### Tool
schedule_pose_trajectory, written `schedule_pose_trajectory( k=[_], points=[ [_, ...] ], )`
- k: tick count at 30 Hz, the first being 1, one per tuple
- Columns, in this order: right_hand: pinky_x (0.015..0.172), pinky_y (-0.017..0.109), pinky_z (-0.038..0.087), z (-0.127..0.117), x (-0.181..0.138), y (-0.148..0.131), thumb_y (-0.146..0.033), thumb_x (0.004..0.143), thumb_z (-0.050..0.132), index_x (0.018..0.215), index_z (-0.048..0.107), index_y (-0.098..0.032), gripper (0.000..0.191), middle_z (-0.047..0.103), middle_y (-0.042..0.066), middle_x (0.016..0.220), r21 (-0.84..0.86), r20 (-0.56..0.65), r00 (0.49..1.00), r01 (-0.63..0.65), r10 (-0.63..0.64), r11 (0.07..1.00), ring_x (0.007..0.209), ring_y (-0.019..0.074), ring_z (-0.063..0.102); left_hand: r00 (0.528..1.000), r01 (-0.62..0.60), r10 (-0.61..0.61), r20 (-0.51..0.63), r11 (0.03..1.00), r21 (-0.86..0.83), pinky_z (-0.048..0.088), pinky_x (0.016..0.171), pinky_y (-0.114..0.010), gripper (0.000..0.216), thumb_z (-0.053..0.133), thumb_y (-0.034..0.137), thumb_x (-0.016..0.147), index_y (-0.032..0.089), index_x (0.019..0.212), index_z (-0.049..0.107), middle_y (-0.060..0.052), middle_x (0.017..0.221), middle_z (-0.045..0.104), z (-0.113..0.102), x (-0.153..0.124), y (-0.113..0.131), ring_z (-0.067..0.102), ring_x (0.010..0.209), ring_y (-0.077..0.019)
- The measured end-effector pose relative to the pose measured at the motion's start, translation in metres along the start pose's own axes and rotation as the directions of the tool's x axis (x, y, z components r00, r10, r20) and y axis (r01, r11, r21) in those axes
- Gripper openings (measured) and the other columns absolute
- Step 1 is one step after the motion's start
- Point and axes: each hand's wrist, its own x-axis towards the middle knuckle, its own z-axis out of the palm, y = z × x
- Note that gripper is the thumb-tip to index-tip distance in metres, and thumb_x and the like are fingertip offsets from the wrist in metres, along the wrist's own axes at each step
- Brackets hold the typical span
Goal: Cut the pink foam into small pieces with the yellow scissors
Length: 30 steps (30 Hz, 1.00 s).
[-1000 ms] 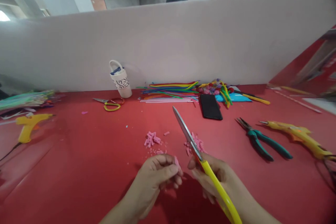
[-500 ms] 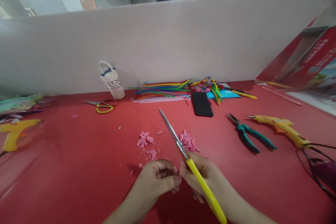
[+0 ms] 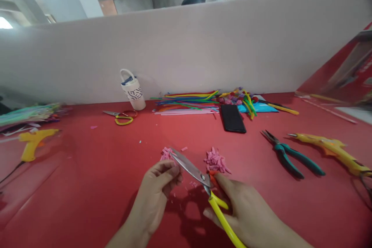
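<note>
My right hand (image 3: 242, 203) grips a pair of scissors (image 3: 190, 166) with one yellow and one red handle. The blades point up and left, reaching toward my left fingertips. My left hand (image 3: 158, 186) is closed in a pinch just left of the blades; whatever sits between thumb and fingers is too small to make out. Behind it lies a small heap of cut pink pieces (image 3: 166, 154), partly hidden by the hand. A larger heap of pink pieces (image 3: 216, 160) rests beyond my right hand. Pink crumbs are scattered on the red tabletop (image 3: 101, 186) beneath the blades.
Along the back stand a white tumbler (image 3: 134, 92), a second pair of scissors (image 3: 120, 117), colored pipe cleaners (image 3: 186, 102) and a black phone (image 3: 232, 118). Pliers (image 3: 290, 155) and a yellow glue gun (image 3: 328, 149) lie right. Another glue gun (image 3: 31, 143) is at left.
The scissors have swung leftward and turned in my right hand, which now grips their handles. My left hand has moved left and forward to the smaller pink heap. The view has shifted slightly.
</note>
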Motion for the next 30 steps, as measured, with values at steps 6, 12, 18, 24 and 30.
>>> schedule_pose_trajectory(
  k=[6, 12, 18, 24, 30],
  points=[
    [0.041, 0.022, 0.024, 0.007, 0.001, 0.006, -0.044, 0.072, 0.047, 0.071, 0.039, -0.021, 0.024, 0.056, 0.001, 0.056, -0.24, -0.025, 0.994, 0.094, -0.103, 0.966, 0.046, 0.0154, 0.051, 0.999, -0.043, 0.044, 0.022, 0.999, -0.034, 0.043, 0.059, -0.018, 0.005, 0.059, 0.011, 0.067, 0.014, 0.069, 0.062, 0.0, 0.065, 0.057, -0.001, -0.001, 0.007, 0.05, 0.058, -0.0073],
    [0.041, 0.023, 0.024, 0.009, 0.002, 0.009, -0.045, 0.074, 0.045, 0.072, 0.04, -0.021, 0.025, 0.057, 0.001, 0.055, -0.309, -0.028, 0.988, 0.135, -0.151, 0.941, 0.045, 0.0156, 0.053, 0.999, -0.045, 0.046, 0.025, 0.998, -0.042, 0.042, 0.057, -0.016, 0.005, 0.059, 0.011, 0.067, 0.015, 0.068, 0.062, 0.001, 0.064, 0.057, 0.001, -0.003, 0.009, 0.049, 0.056, -0.0062],
    [0.042, 0.023, 0.025, 0.01, 0.001, 0.01, -0.045, 0.075, 0.043, 0.072, 0.039, -0.021, 0.024, 0.057, 0.001, 0.055, -0.347, -0.021, 0.986, 0.147, -0.164, 0.926, 0.046, 0.0159, 0.053, 0.998, -0.058, 0.06, 0.027, 0.997, -0.056, 0.042, 0.058, -0.016, 0.006, 0.058, 0.01, 0.067, 0.014, 0.067, 0.062, 0.0, 0.066, 0.058, 0.001, -0.004, 0.009, 0.05, 0.058, -0.0062],
    [0.041, 0.024, 0.022, 0.013, 0.002, 0.014, -0.045, 0.077, 0.04, 0.069, 0.036, -0.022, 0.025, 0.055, 0.0, 0.052, -0.423, -0.058, 0.973, 0.178, -0.222, 0.889, 0.043, 0.0168, 0.053, 0.997, -0.068, 0.069, 0.035, 0.997, -0.028, 0.04, 0.055, -0.016, 0.007, 0.056, 0.01, 0.068, 0.013, 0.065, 0.062, 0.001, 0.061, 0.056, 0.001, -0.004, 0.008, 0.048, 0.054, -0.0059],
    [0.039, 0.024, 0.02, 0.012, 0.002, 0.012, -0.043, 0.076, 0.042, 0.068, 0.037, -0.022, 0.023, 0.054, -0.001, 0.048, -0.46, -0.091, 0.96, 0.195, -0.265, 0.866, 0.04, 0.0155, 0.051, 0.996, -0.083, 0.083, 0.017, 0.997, 0.003, 0.04, 0.055, -0.017, 0.004, 0.057, 0.01, 0.067, 0.013, 0.065, 0.061, 0.0, 0.062, 0.057, 0.001, -0.004, 0.009, 0.048, 0.054, -0.0064]
  ],
)
